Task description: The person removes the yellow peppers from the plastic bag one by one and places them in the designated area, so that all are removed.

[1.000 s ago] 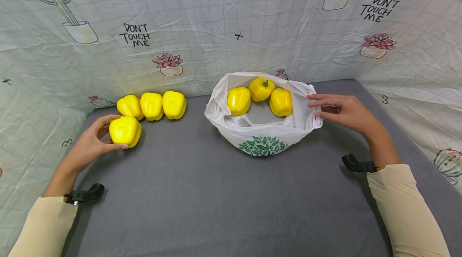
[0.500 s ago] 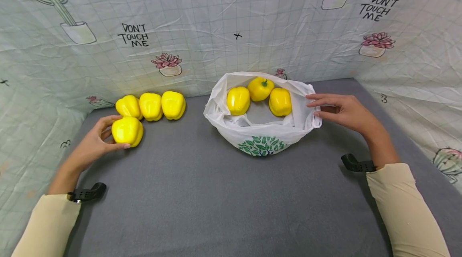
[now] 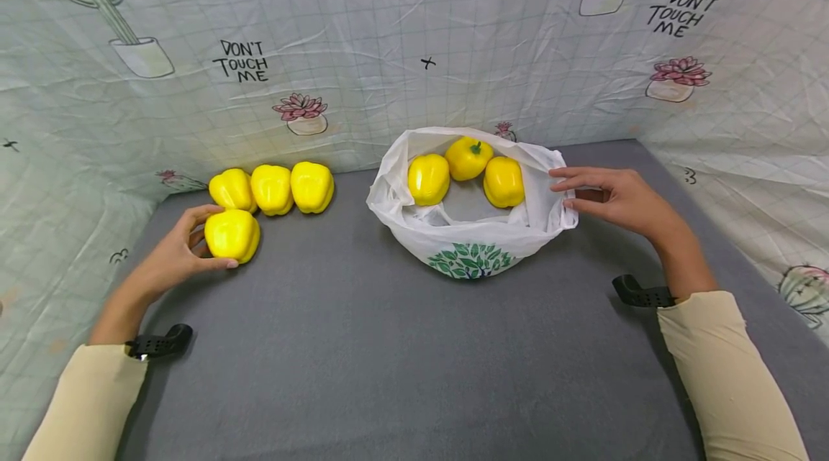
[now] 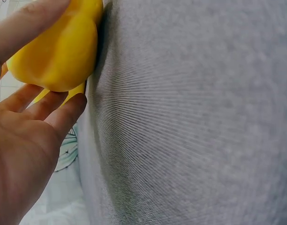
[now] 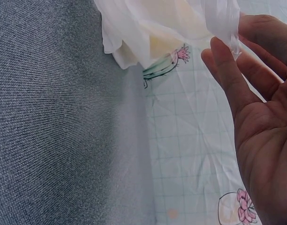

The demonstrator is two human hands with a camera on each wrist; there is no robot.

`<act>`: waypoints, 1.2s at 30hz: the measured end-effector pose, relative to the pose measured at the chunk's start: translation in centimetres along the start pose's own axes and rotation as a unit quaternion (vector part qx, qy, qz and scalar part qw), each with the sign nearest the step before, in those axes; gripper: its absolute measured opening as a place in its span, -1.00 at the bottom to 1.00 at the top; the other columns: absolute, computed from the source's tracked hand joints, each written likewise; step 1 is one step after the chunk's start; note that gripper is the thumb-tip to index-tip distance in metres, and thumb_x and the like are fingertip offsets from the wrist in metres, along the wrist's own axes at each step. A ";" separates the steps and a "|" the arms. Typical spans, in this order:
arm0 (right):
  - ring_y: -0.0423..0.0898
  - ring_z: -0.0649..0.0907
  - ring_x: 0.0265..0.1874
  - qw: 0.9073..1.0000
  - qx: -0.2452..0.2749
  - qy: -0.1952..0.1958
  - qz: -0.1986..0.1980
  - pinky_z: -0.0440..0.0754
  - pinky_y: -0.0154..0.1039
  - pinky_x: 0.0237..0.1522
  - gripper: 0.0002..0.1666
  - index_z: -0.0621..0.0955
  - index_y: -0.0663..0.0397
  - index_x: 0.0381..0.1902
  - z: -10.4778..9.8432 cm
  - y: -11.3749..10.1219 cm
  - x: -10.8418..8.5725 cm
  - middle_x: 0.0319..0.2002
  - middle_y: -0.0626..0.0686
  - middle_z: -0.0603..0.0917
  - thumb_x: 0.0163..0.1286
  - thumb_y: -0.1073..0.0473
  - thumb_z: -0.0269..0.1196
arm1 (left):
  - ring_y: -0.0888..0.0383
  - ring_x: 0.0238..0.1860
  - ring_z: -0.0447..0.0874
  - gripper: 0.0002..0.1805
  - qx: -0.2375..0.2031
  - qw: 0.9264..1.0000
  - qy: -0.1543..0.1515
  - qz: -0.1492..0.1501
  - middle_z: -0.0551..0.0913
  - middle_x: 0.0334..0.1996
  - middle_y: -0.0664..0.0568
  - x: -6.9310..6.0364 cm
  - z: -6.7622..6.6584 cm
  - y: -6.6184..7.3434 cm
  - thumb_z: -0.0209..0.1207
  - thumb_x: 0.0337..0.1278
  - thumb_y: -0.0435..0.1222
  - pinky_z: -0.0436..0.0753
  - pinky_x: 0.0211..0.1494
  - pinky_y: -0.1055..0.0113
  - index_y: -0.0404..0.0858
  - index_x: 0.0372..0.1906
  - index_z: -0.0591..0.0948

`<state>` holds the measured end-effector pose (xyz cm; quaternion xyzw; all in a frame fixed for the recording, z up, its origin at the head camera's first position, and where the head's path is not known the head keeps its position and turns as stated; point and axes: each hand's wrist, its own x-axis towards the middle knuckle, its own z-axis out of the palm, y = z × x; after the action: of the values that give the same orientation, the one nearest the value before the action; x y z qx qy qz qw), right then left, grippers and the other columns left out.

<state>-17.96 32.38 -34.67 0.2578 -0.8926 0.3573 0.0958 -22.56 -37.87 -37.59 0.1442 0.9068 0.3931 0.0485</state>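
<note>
My left hand (image 3: 178, 249) holds a yellow bell pepper (image 3: 232, 236) between thumb and fingers at the left of the table. In the left wrist view that bell pepper (image 4: 59, 51) sits between the thumb and the fingertips, close to the grey surface. On the right, my right hand (image 3: 624, 202) holds the right rim of a white plastic bag (image 3: 471, 245) with a green tree print. Fingers lie on both sides of the bag's edge (image 5: 222, 23) in the right wrist view. Through the bag's wide mouth show three yellow peppers (image 3: 428, 180).
Three more yellow peppers (image 3: 272, 190) stand in a row just behind the held one, near the back edge. A patterned cloth (image 3: 388, 37) hangs behind and at both sides of the grey table (image 3: 388, 360). Each wrist wears a black band (image 3: 641, 295).
My left hand and the bell pepper in it have shifted slightly to the right. My right hand and the bag look the same.
</note>
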 end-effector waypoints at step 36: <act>-0.53 0.50 0.18 1.000 0.002 0.001 -0.003 0.55 -0.60 0.03 -0.56 0.74 0.07 0.09 0.0 -0.2 0.0 0.26 0.12 0.63 0.26 0.43 0.41 | -0.21 0.54 0.11 -0.07 0.043 0.993 0.082 0.068 0.16 0.57 -0.08 -0.4 0.1 6.1 0.38 0.24 -0.31 0.22 0.55 0.31 -0.06 0.61 0.13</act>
<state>-17.84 32.26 -34.56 0.2606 -0.8910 0.3587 0.0974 -20.78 -33.99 -33.19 0.1750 0.9117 0.3670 -0.0597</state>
